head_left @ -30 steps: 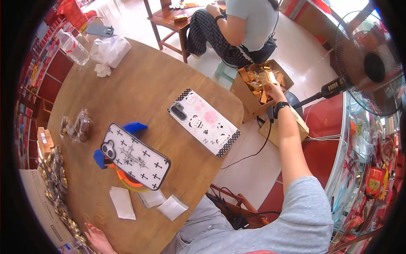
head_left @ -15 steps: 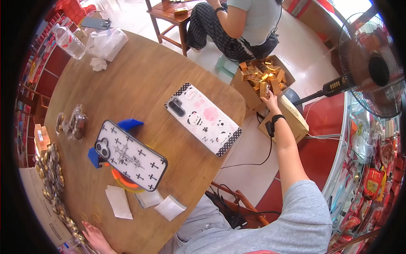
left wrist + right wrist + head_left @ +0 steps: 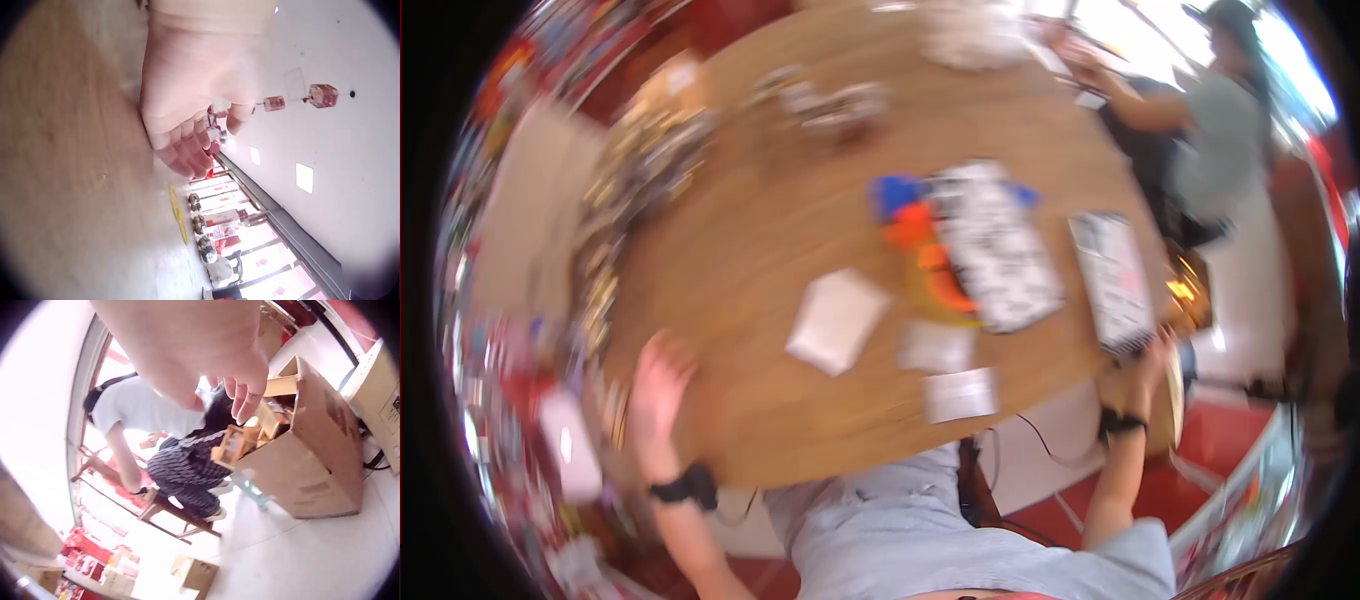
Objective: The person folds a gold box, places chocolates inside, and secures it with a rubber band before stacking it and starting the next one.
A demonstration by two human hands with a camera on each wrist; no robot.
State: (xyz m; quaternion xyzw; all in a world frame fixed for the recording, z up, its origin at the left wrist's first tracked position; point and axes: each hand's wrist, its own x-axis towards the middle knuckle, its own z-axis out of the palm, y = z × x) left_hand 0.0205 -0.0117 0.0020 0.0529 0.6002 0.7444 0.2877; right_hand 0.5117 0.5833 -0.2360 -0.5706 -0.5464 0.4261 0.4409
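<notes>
My left hand (image 3: 662,385) rests at the left edge of the wooden table (image 3: 740,250); in the left wrist view, the hand (image 3: 194,94) has loosely bent fingers and holds nothing, with yellow rubber bands (image 3: 179,215) beyond its fingertips. Past the table's right edge, my right hand (image 3: 1152,368) is blurred near the lower end of a panda-patterned phone case (image 3: 1112,280). The right wrist view shows that hand (image 3: 200,350) with slightly bent fingers beside a cardboard box (image 3: 300,469) of gold pieces. One windowed gold piece (image 3: 231,447) lies just past the fingertips; no grip on it shows.
A cross-patterned phone (image 3: 998,250) stands over a blue and orange holder (image 3: 912,222). White packets (image 3: 960,395) lie near the front edge, wrapped items (image 3: 840,108) farther back, gold-wrapped pieces (image 3: 600,290) at left. A seated person (image 3: 1220,130) is beyond the table.
The head view has swung left and blurred. My right hand has drawn back from the gold pieces towards the table's edge; the piece it held earlier is not visible in it. My left hand stays at the table's edge.
</notes>
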